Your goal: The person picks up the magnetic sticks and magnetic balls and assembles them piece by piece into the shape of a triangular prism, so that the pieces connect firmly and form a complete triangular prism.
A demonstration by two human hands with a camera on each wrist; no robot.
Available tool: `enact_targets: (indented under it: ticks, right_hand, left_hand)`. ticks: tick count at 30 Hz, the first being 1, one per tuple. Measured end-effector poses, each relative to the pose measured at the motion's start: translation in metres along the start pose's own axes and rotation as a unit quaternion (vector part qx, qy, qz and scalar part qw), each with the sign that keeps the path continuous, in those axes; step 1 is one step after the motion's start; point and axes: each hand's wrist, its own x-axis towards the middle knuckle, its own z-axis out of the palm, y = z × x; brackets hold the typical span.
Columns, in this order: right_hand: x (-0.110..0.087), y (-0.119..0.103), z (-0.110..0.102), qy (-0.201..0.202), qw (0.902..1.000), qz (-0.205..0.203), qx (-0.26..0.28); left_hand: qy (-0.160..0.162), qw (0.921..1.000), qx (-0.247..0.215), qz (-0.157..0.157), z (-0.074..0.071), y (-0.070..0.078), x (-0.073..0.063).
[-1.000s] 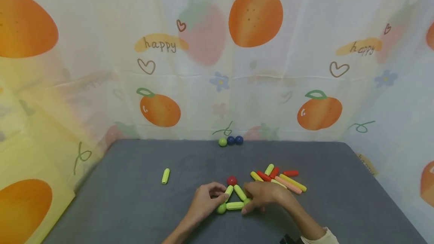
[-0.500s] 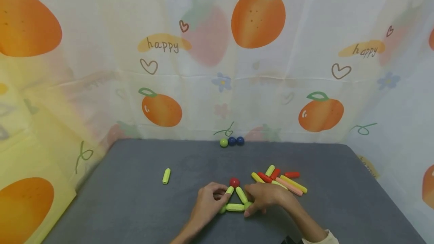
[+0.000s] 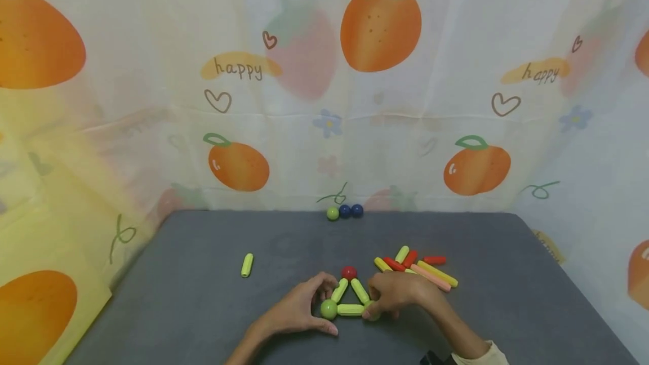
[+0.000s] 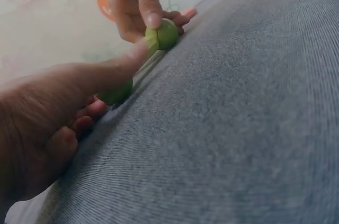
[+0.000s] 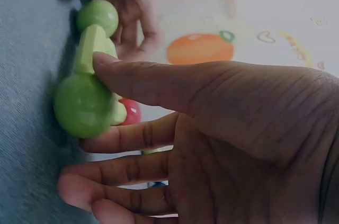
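Note:
A flat triangle lies on the grey table, made of light-green rods and balls. A red ball (image 3: 349, 273) forms its far corner and green balls its two near corners. My left hand (image 3: 299, 306) is spread round the left green ball (image 3: 328, 310), thumb and fingers held apart from each other. My right hand (image 3: 398, 294) pinches the right green ball (image 5: 83, 106) between thumb and index finger, the thumb tip at its joint with the near rod (image 3: 350, 310). In the head view, this hand partly covers that ball.
Loose red, yellow, pink and light-green rods (image 3: 431, 276) lie in a pile beyond my right hand. One light-green rod (image 3: 247, 265) lies alone at left. A green ball (image 3: 332, 213) and two blue balls (image 3: 351, 211) sit at the table's back edge, before a fruit-print curtain (image 3: 380, 145).
My left hand has let go of the triangle's left side and opened out, its thumb moving down toward the near side, baring the left green ball. My right hand stays at the right corner.

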Motion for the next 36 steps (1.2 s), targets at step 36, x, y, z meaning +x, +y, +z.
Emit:
enact_targets:
  ticks: [36]
  right_hand:
    - [-0.088,0.018,-0.074,0.222,0.9547,0.147,-0.132]
  left_hand:
    - [0.074,0.9918,0.083,0.063,0.010,-0.009,0.000]
